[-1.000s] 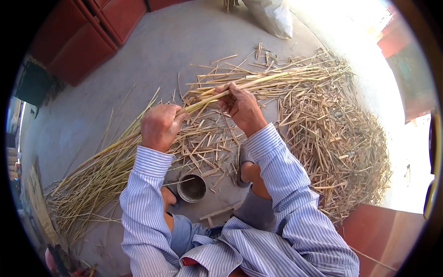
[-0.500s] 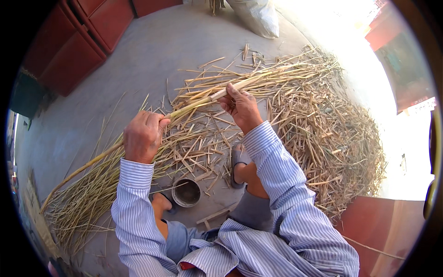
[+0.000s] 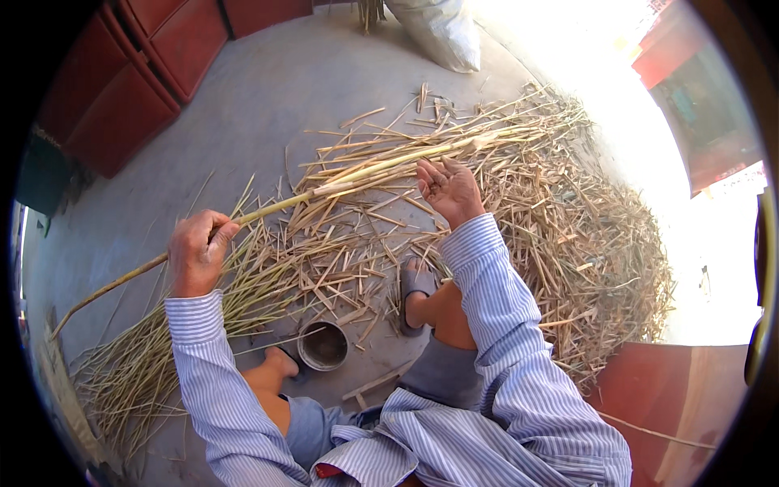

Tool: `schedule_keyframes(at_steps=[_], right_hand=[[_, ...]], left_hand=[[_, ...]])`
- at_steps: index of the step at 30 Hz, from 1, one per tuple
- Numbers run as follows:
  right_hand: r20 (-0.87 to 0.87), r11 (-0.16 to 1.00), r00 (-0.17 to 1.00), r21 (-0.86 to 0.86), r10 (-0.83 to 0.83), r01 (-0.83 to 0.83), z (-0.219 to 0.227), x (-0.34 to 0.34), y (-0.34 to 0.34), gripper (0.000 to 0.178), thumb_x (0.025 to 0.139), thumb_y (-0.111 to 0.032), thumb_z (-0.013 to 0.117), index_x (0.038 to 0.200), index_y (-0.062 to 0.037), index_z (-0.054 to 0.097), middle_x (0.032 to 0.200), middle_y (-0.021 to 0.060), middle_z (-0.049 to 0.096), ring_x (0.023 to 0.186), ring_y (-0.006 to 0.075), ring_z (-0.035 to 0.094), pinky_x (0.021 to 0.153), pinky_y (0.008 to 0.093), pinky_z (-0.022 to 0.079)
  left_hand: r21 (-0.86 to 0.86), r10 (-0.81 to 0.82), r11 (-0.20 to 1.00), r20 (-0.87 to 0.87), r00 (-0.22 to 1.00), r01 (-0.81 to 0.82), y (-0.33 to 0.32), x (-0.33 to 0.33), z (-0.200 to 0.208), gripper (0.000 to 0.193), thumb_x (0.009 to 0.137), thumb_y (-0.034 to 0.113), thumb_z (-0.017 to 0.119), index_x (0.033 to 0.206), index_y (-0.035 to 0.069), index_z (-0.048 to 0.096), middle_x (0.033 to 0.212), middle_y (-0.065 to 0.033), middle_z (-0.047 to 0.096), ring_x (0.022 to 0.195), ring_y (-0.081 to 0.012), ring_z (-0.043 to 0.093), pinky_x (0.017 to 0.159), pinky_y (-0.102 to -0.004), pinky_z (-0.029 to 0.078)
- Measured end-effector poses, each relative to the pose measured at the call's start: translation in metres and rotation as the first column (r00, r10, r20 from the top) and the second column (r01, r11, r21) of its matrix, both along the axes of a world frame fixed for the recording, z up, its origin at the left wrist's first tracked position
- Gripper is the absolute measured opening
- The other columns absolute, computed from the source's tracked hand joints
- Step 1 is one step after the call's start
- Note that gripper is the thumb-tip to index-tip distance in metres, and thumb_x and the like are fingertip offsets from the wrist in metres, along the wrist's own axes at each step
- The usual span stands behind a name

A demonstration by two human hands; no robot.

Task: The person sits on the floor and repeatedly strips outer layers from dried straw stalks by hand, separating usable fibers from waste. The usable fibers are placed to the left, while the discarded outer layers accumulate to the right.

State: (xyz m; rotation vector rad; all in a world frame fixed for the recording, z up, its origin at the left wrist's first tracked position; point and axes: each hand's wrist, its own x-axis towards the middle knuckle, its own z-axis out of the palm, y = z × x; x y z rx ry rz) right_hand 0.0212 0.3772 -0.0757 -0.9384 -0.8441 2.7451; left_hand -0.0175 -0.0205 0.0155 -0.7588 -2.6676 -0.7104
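Note:
A long yellow-green reed stalk (image 3: pixel 276 206) runs slantwise across the view, its thin brown end at the far left. My left hand (image 3: pixel 197 250) is closed round it, left of the middle. My right hand (image 3: pixel 451 191) is turned palm up with its fingers apart and partly curled, just below the stalk's right-hand part. A pale, blurred strip of husk (image 3: pixel 477 147) shows beyond my right fingers; whether it is still joined to the stalk I cannot tell. Thin green stalks (image 3: pixel 162 357) lie in a bundle at the lower left.
Broken dry husks (image 3: pixel 576 252) form a large heap at the right, with scraps scattered before me. A small round bowl (image 3: pixel 323 346) stands between my feet, near a wooden piece (image 3: pixel 377 385). Red cabinets (image 3: pixel 154 73) and a white sack (image 3: pixel 438 32) are at the back.
My right hand has come off the stalk, opened and moved slightly right and down. My left hand has moved left and a little down, still gripping the stalk.

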Motion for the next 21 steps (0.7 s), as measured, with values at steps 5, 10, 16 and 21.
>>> schedule_keyframes(at_steps=[5, 10, 16, 21], right_hand=[[-0.064, 0.999, 0.998, 0.041, -0.02, 0.023, -0.024, -0.014, 0.026, 0.013, 0.096, -0.019, 0.061, 0.099, -0.0058, 0.06, 0.08, 0.0011, 0.059, 0.071, 0.0127, 0.059, 0.061, 0.0251, 0.05], [-0.141, 0.995, 0.988, 0.083, 0.061, -0.049, -0.026, -0.022, 0.008, 0.014, 0.094, -0.018, 0.064, 0.098, -0.0044, 0.063, 0.081, 0.0014, 0.06, 0.071, 0.0109, 0.058, 0.062, 0.0237, 0.052], [-0.136, 0.983, 0.983, 0.151, 0.121, -0.1, -0.009, -0.024, -0.022, 0.016, 0.095, -0.021, 0.063, 0.098, -0.0053, 0.061, 0.084, 0.0021, 0.061, 0.075, 0.0127, 0.061, 0.065, 0.0261, 0.055], [-0.143, 0.983, 0.981, 0.149, 0.128, -0.107, -0.005, -0.023, -0.036, 0.014, 0.095, -0.016, 0.062, 0.097, -0.0014, 0.062, 0.085, 0.0063, 0.066, 0.072, 0.0137, 0.065, 0.063, 0.0243, 0.057]], left_hand=[[0.178, -0.008, 0.981, 0.42, 0.908, -0.073, -0.049, -0.001, 0.0, 0.012, 0.081, 0.006, 0.072, 0.086, -0.002, 0.065, 0.074, -0.0073, 0.066, 0.071, -0.0111, 0.062, 0.061, -0.0281, 0.049], [0.117, -0.072, 0.993, 0.364, 0.929, 0.031, -0.017, 0.007, 0.0, 0.023, 0.076, 0.013, 0.077, 0.091, 0.0, 0.066, 0.08, -0.0096, 0.071, 0.072, -0.0191, 0.067, 0.067, -0.033, 0.049], [0.261, -0.003, 0.965, 0.08, 0.997, -0.018, 0.02, 0.013, -0.012, 0.017, 0.079, 0.019, 0.077, 0.081, 0.004, 0.069, 0.077, -0.0089, 0.07, 0.066, -0.0252, 0.062, 0.071, -0.0356, 0.046], [0.26, 0.151, 0.954, 0.017, 0.988, -0.15, 0.013, 0.0, -0.014, 0.025, 0.087, 0.028, 0.071, 0.089, 0.002, 0.068, 0.079, -0.0087, 0.067, 0.075, -0.0255, 0.059, 0.073, -0.0386, 0.045]])
